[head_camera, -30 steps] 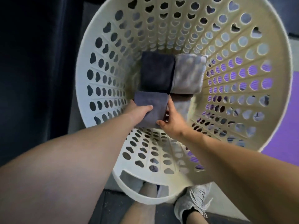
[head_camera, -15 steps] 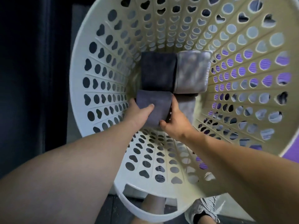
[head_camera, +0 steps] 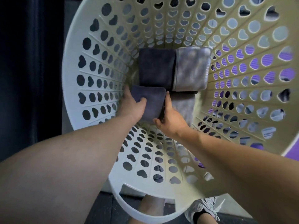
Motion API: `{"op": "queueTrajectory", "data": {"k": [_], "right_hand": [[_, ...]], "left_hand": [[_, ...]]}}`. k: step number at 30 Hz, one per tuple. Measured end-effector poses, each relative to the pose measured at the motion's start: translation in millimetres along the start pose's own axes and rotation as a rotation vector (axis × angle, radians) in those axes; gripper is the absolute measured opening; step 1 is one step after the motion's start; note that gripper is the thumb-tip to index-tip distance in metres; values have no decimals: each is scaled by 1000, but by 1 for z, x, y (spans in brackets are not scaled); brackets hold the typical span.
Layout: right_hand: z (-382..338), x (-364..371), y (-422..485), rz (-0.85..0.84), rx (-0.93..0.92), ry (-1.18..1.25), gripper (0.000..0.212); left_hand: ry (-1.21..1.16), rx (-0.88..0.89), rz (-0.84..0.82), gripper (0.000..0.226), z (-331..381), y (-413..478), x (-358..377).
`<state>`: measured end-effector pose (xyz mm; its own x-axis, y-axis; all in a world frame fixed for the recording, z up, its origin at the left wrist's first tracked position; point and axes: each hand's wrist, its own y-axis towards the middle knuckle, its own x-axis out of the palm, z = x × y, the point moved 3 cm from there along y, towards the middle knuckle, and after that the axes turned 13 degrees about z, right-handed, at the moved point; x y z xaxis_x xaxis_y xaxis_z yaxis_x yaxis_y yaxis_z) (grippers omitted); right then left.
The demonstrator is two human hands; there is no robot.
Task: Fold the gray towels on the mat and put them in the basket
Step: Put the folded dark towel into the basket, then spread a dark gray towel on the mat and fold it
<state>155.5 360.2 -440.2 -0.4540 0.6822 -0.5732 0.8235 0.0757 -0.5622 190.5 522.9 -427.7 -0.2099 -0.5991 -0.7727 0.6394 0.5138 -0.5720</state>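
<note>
Down at the bottom of the basket (head_camera: 90, 65), around the middle of the frame, both my arms reach straight in. My left hand (head_camera: 129, 107) has the folded dark gray towel (head_camera: 152, 102) by its left edge, thumb curled over the top and the other fingers tucked out of sight behind it. My right hand (head_camera: 169, 120) pinches the same towel's right edge, thumb at the near corner and fingers running up along the side. So both hands are grasping it, low in the basket, though I can't tell if it's fully resting on the floor. Just above it in the frame lies another dark folded towel (head_camera: 156, 68), touching a light gray folded towel (head_camera: 191, 68) on its right. A second light gray towel (head_camera: 184, 107) peeks out just right of my right hand. The basket's white plastic with round and heart-shaped holes, and the purple mat (head_camera: 271, 57) shows through on the right. It's all dark at the far left. The wall sits close beside my left hand, and the basket widens toward me. The handle cutout (head_camera: 132, 206) and my gray sneaker (head_camera: 203, 209) are at the bottom edge.
</note>
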Motion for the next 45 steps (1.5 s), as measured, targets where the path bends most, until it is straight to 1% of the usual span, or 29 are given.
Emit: {"op": "queueTrajectory", "data": {"k": [2, 3, 5, 8, 11, 16, 22, 25, 27, 29, 31, 33, 39, 42, 45], "right_hand": [[0, -1, 0, 7, -13, 0, 111], [1, -2, 1, 16, -32, -17, 111], [3, -3, 3, 26, -97, -84, 109], [7, -2, 5, -33, -116, -168, 103], [8, 2, 11, -62, -99, -187, 103], [3, 13, 22, -59, -126, -213, 102], [13, 10, 27, -82, -110, -192, 106], [12, -6, 23, -20, -98, -142, 107], [11, -20, 18, 16, -84, -152, 100], [8, -34, 13, 37, -84, -194, 82], [3, -49, 4, 46, -102, -252, 60], [-6, -68, -6, 55, -128, -317, 47], [-33, -158, -59, 142, -260, -416, 43], [-35, -214, -105, 237, -327, -431, 46], [-22, -258, -155, 301, -321, -433, 46]], "left_hand": [[106, 155, 63, 79, 1, -2, -3], [131, 227, 53, 75, -1, -2, -2], [144, 327, -26, 69, -4, 0, 4], [191, 374, -136, 70, -6, 1, 12], [204, 348, -168, 71, -4, 2, 18], [212, 180, -162, 73, -7, 16, 20], [219, 144, -197, 76, -6, 21, 22], [193, 135, -186, 82, -4, 20, 13], [181, 145, -163, 86, 1, 14, 4], [205, 198, -105, 82, 13, 4, -7], [244, 298, -35, 70, 28, -10, -20], [250, 394, 2, 61, 46, -25, -33], [232, 595, -26, 48, 99, -73, -74], [230, 713, -19, 51, 133, -104, -90], [266, 801, -46, 51, 170, -141, -97]]}}
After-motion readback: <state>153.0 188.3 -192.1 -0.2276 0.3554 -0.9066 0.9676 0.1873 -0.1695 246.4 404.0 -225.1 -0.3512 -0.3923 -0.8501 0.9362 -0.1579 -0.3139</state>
